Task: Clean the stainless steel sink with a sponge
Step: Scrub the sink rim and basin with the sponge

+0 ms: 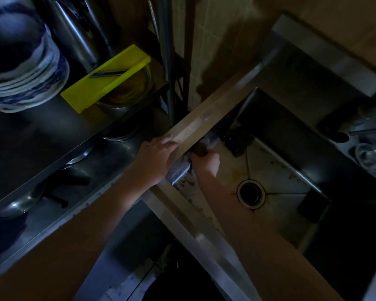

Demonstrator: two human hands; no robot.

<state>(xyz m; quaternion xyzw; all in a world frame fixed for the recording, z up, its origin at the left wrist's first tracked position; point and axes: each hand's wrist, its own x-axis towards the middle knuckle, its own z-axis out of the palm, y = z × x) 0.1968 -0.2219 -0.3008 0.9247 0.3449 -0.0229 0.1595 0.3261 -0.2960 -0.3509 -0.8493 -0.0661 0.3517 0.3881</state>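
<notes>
On the far left of the steel counter stood a stack of blue-and-white ceramic bowls. Just right of it a flat yellow plastic slicer lay across a clear glass bowl, parked out of the wash area. On the shelf below, dim metal pans were stored.

The left hand was curled over the left rim of the stainless steel sink, fingers bent onto the rim's top. This was probably a brace while the body leaned in.

Just right of it, down inside the basin, the right hand had its fingers closed round a dark brownish sponge. The sponge was pressed to the left wall under the rim and mostly hidden in shadow. That grip suited scrubbing the wall, where brown spatter showed on the floor nearby.

Right again, the round steel drain sat open in the stained floor. A dark pad-like lump lay in the far corner and a dark block near the right wall. Clear drinking glasses stood at the far right.
</notes>
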